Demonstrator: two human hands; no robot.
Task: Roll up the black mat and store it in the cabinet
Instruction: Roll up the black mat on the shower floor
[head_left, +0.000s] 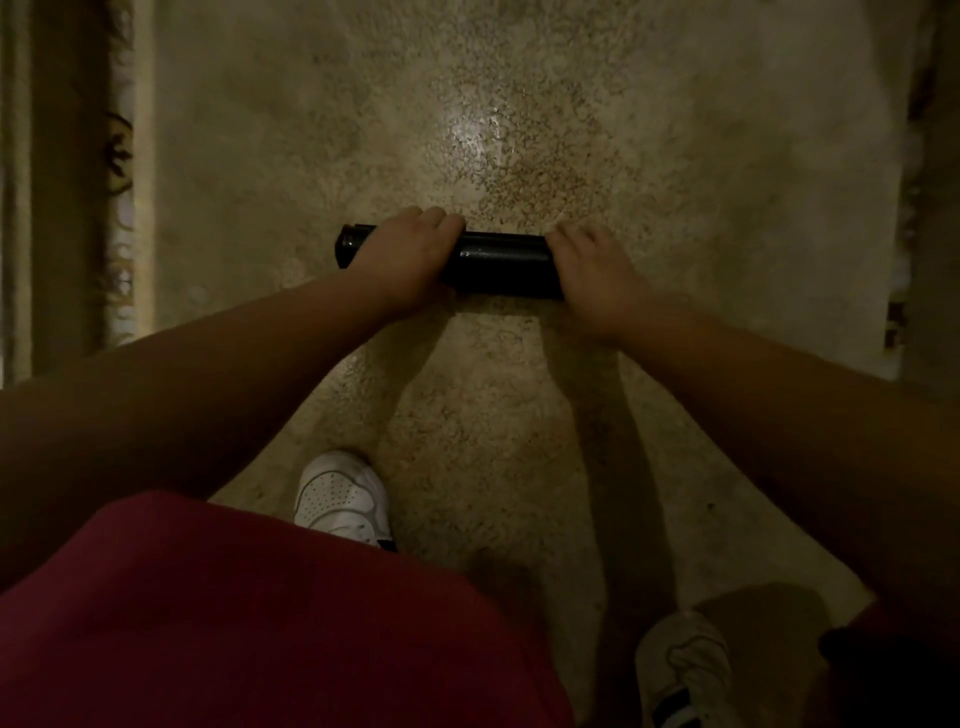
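Observation:
The black mat (496, 262) lies on the speckled beige floor as a tight roll, running left to right in the middle of the head view. My left hand (405, 254) is curled over the roll near its left end, fingers wrapped across the top. Over the roll's right end sits my right hand (592, 270), fingers bent down on it. The roll's left tip shows past my left hand; the right tip is hidden under my right hand. No cabinet is in view.
A patterned rug edge (119, 208) runs along the left side, and another rug border (904, 260) along the right. My two white shoes (343, 499) (685, 670) stand on the floor near the bottom. Bare floor (519, 104) stretches beyond the roll.

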